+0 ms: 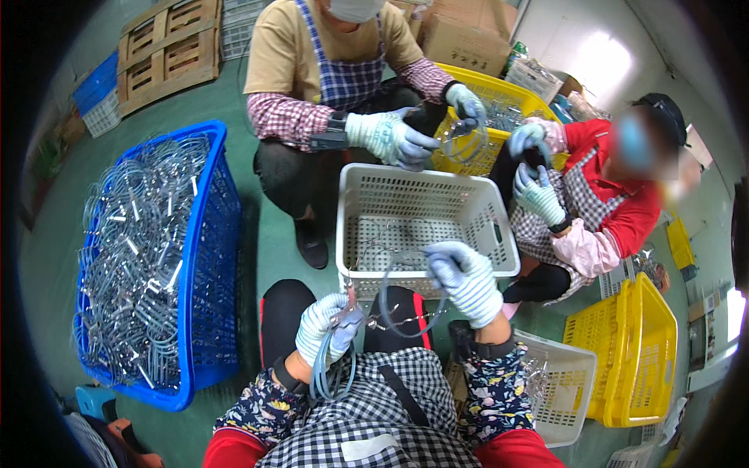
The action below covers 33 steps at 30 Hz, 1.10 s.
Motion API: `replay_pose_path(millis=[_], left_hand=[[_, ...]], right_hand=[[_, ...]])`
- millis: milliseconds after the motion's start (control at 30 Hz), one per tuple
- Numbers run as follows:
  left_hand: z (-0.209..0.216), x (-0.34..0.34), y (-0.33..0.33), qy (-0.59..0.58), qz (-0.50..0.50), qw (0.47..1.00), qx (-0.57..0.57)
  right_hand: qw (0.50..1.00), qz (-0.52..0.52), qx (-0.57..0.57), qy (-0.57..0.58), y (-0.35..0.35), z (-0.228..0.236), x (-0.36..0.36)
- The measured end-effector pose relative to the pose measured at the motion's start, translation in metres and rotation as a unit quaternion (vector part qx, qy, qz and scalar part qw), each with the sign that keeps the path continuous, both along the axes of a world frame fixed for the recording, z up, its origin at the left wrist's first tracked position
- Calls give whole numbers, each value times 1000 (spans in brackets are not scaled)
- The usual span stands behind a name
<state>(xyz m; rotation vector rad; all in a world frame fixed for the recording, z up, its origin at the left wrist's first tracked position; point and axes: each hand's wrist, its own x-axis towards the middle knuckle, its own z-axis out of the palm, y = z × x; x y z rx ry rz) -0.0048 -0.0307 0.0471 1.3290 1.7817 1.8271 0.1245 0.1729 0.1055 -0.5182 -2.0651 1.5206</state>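
My left hand (318, 327), in a striped glove, is closed around a bundle of bluish clear loops (326, 378) that hang below it over my checked apron. Up and to the right, my right hand (466, 282), gloved the same way, pinches one larger clear loop (388, 300). A short metal chain (407, 320) hangs across that loop, between my hands. Just beyond both hands stands a white perforated basket (437, 181), with a few thin wire-like pieces on its near side. The fingertips of both hands are partly hidden.
A blue basket (209, 257) heaped with similar loops and metal parts stands at left. Two co-workers in gloves sit across the white basket, one holding loops (466, 144). Yellow baskets (640, 351) and another white basket (573, 390) stand at right. A wooden pallet (168, 51) leans behind.
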Motion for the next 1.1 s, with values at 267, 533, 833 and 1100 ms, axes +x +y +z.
replay_pose_path(millis=[267,533,833,1100], left_hand=[[-13,14,-2,46,10,999,-5],[-4,1,-6,40,-78,994,-64],[-27,-6,-1,25,-48,995,-80],[-12,2,7,21,67,988,-135]], right_hand=[[975,-123,181,23,-15,6,-18],[994,48,87,-43,-27,-15,-25],[977,10,207,46,-43,31,14],[966,12,257,-16,-60,12,5]])
